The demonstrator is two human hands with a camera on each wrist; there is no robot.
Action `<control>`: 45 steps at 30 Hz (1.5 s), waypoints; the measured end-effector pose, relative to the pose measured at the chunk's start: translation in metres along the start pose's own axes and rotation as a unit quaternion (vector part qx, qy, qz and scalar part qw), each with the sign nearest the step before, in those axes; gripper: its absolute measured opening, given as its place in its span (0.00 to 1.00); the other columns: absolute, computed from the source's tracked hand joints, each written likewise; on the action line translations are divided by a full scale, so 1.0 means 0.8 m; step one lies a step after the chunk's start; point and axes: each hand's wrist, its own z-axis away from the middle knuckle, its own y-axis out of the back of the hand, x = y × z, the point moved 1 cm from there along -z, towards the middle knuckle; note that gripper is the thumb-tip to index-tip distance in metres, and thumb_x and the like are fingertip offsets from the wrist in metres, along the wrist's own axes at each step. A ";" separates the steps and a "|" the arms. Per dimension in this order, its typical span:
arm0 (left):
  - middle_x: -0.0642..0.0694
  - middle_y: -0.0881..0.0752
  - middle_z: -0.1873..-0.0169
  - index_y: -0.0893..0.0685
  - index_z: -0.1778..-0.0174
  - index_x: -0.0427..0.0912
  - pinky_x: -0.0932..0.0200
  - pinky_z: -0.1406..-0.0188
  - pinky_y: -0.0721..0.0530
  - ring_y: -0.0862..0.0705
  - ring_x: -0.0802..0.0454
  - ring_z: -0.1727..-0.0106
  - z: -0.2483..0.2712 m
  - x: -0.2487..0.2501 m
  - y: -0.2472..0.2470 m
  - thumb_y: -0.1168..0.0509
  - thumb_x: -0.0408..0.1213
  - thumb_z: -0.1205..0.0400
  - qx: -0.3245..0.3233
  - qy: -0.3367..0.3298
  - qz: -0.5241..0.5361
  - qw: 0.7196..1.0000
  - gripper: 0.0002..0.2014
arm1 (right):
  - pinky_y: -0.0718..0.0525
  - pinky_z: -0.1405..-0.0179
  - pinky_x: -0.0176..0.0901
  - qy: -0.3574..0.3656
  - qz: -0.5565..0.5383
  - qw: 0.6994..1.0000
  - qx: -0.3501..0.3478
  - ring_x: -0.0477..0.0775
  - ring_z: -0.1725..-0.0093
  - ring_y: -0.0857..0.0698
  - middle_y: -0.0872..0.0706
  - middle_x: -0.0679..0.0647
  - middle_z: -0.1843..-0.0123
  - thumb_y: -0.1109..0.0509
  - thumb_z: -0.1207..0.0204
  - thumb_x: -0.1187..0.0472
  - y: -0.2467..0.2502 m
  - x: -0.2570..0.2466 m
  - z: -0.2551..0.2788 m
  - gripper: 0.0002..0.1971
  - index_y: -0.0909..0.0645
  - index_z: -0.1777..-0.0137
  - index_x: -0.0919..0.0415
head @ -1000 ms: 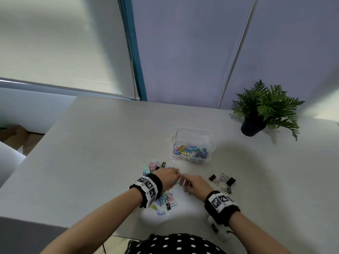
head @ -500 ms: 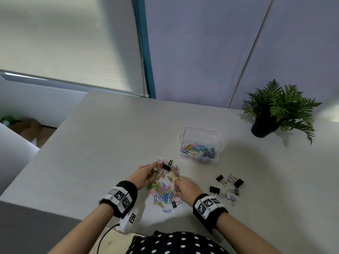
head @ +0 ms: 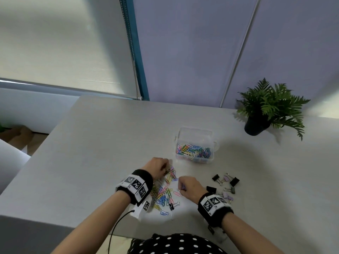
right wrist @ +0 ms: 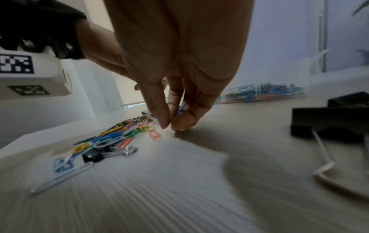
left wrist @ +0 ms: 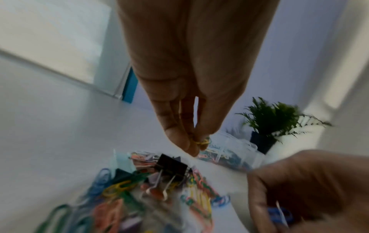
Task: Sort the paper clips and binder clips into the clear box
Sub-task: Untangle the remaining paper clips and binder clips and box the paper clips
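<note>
A loose heap of coloured paper clips (head: pixel 163 193) with a few binder clips mixed in lies on the table between my hands. My left hand (head: pixel 159 167) hovers over the heap's far end and pinches yellow paper clips (left wrist: pixel 200 141) in its fingertips. My right hand (head: pixel 187 186) is at the heap's right edge, its fingertips down at the table, pinching a blue paper clip (right wrist: pixel 182 108). The clear box (head: pixel 195 143) stands beyond the heap, its near compartment full of paper clips. A black binder clip (left wrist: pixel 171 165) sits on the heap under my left hand.
Several black and lilac binder clips (head: pixel 226 180) lie in a group right of my right hand. A potted fern (head: pixel 267 109) stands at the table's far right. The table's front edge (head: pixel 55 219) is close to my wrists. A wall and window blind lie behind.
My left hand moved forward over the heap's far end and now pinches yellow clips. My right hand stayed at the heap's right edge. The head view shifted.
</note>
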 end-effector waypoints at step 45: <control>0.56 0.16 0.81 0.15 0.51 0.33 0.75 0.73 0.19 0.20 0.70 0.82 -0.084 0.063 0.055 0.34 0.22 0.24 0.007 0.048 0.326 0.944 0.08 | 0.13 0.76 0.35 -0.145 -0.584 0.774 0.198 0.48 0.79 0.15 0.21 0.62 0.66 0.40 0.25 0.81 0.127 0.043 -0.033 0.10 0.25 0.64 0.68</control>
